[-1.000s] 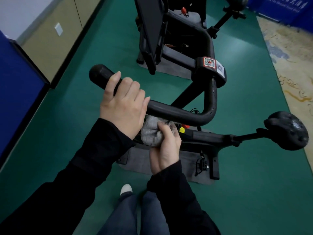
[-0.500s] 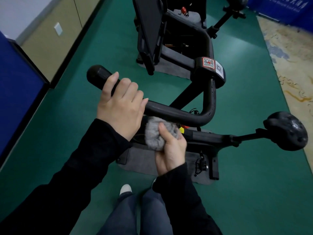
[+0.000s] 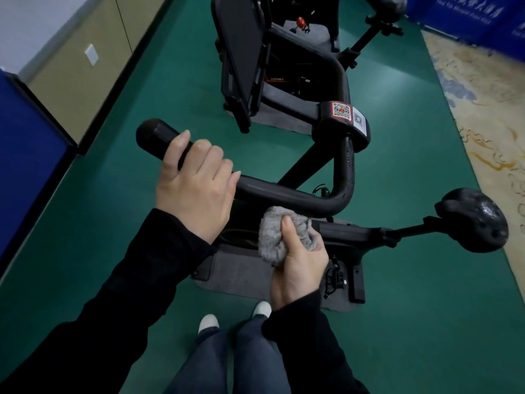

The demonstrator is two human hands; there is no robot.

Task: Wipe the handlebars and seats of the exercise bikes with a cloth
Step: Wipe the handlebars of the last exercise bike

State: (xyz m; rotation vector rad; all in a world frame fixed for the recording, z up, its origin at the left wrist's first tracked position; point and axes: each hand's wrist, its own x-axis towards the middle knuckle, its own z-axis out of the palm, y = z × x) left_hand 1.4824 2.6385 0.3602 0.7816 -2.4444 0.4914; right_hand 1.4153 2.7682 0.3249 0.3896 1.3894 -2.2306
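The handlebar [image 3: 284, 196] is a smooth black tube with a dull satin sheen, faintly speckled along its right bend. The cloth [image 3: 272, 240] is grey, fuzzy and matt. The seat [image 3: 477, 220] at right is black and glossy, catching light. The green floor [image 3: 426, 294] looks smooth and softly shiny. The grey mat [image 3: 244, 277] under the bike looks matt and felt-like.

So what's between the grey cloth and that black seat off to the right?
Head view: only the bike's black frame beam and thin seat post run between the cloth and the seat.
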